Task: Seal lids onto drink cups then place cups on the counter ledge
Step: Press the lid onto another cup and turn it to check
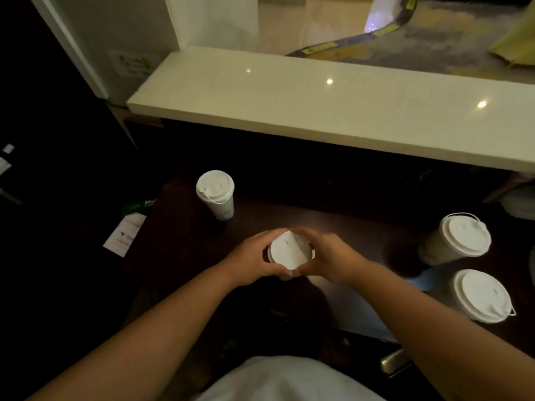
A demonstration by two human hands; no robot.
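Cup point(290, 274) in the middle of the dark worktop point(333, 224) is the one I am working on, and I will place everything else from it. Its white lid point(289, 248) sits on top, and I have both hands wrapped round the rim: my left hand point(254, 257) curls round the left side, my right hand point(327, 256) round the right, with fingers point(273, 235) meeting at the far edge and thumbs near each other at the near edge. I hold it this way, I judge, so the pressure runs all round the rim at once and the lid snaps down evenly rather than popping up on one side. The cup stays upright on the worktop so the surface takes the push.

Beyond the cup and to its left stands a lidded cup point(215, 195), upright, well apart. To the right of my cup stand two more lidded cups, the farther one point(460, 241) and the nearer one point(482, 295), close to each other; they look leaned only from the wide lens. I cannot tell whether their lids are fully pressed.

Past my cup, higher and farther away, runs the pale counter ledge point(289, 111), where no cup stands yet. So placing is all still ahead, and from here it will be a lift up and forward.

A card point(124, 234) lies left of my cup, off the worktop's edge.
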